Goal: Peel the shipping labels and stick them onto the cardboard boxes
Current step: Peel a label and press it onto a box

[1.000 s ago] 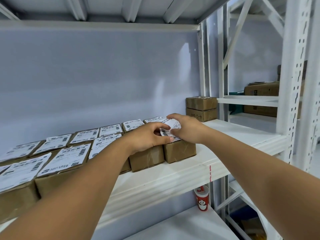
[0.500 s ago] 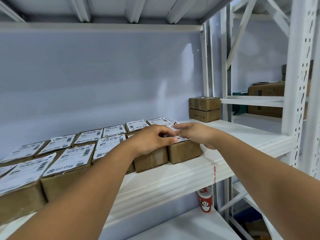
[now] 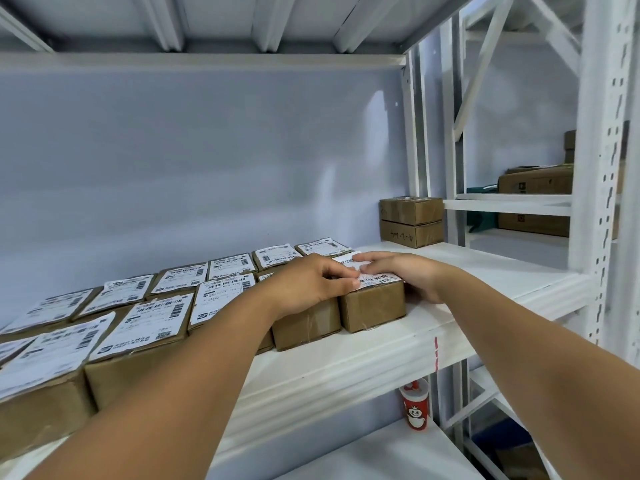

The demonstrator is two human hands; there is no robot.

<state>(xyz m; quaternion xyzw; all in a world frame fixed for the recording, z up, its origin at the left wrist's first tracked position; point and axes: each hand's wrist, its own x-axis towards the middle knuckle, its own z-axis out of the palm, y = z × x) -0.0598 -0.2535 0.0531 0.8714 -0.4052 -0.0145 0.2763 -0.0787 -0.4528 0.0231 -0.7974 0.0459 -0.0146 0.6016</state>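
Currently the label (image 3: 379,279) lies on top of the end box (image 3: 372,308), the rightmost of the front row, close to the shelf's (image 3: 502,258) front edge. The right grip (image 3: 405,275) rests wide and flat, fingers straight on the label's far half. The left grip (image 3: 311,285) is curled at the label's left edge with the thumb on it; whether it pinches or only presses cannot be told.

Procedure, as judged: hold one edge down and smooth outward toward the free edge, so that no bubble or crease forms. Press each corner last. Set the label square to the box top and clear of the neighbouring box (image 3: 306,322), just beside on the left.

Clearance: bare shelf lies to the right of the end box, giving room to withdraw. The stacked boxes (image 3: 411,221) at the back right corner stand well apart. The front edge is near; avoid pushing the end box forward.
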